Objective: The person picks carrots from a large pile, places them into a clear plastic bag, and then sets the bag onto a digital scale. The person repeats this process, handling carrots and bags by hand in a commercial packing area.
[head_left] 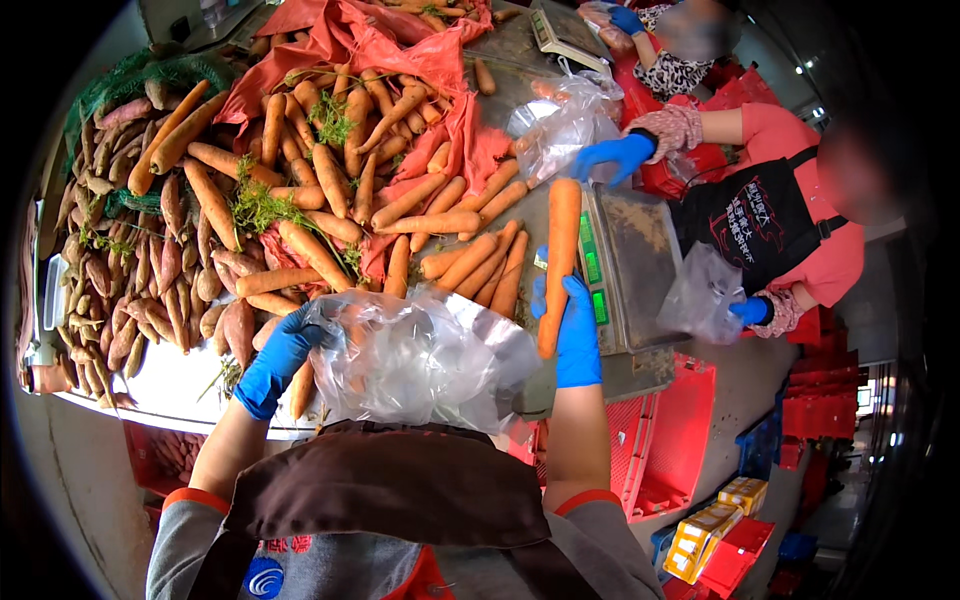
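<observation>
In a blue glove, my right hand (577, 335) is closed around a long, thick carrot (560, 255) that stands nearly upright in the picture. My left hand (284, 362), also gloved in blue, grips the edge of a clear plastic bag (400, 365), which spreads across in front of me. Some of its fingers are hidden by the film. Just beyond the bag, several carrots (485, 265) lie side by side on the table. A large heap of carrots (330, 180), some with green tops, rests on red sacking (465, 110).
Sweet potatoes (170, 270) are piled at the left. A scale (630, 255) with green displays stands right of the carrot. Across it, a person in blue gloves (618, 158) handles clear bags (700, 295). Red crates (680, 430) and yellow-white boxes (705, 540) sit on the floor at right.
</observation>
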Tool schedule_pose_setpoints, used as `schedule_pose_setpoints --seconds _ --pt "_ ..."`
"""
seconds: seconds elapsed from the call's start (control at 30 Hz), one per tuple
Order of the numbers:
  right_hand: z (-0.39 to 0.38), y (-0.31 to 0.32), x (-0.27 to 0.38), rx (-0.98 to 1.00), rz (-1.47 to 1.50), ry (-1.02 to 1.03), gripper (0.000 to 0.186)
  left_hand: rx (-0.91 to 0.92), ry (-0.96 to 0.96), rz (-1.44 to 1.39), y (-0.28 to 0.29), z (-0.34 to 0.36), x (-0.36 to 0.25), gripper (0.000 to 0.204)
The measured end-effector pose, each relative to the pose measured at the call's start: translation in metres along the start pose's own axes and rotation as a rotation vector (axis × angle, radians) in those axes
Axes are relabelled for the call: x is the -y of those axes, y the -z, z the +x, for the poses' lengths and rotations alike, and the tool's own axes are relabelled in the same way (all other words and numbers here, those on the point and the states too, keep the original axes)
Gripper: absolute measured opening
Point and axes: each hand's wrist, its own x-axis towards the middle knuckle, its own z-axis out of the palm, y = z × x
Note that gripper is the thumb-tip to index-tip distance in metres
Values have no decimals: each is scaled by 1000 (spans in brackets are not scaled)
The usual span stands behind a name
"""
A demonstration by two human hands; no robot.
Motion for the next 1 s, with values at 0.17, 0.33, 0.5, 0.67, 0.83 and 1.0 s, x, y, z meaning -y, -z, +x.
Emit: schedule_pose_setpoints --seconds 0.17,0.33,0.5,0.67,0.83,1.0 --pt "-2 2 -10 239 98 -46 64 -39 8 6 19 15 9 43" --pt "-2 5 -17 418 152 -61 63 -81 -204 271 31 20 21 47" --pt "-2 -6 -14 570 87 49 49 -55 -197 473 37 16 15 50" --pt "-12 -102 16 363 647 169 37 -23 -58 164 23 10 0 52" --pt "-9 -117 22 372 972 109 39 23 -56 142 13 7 -11 57" --pt "-14 -135 23 415 1065 118 37 15 -82 28 9 6 -13 48"
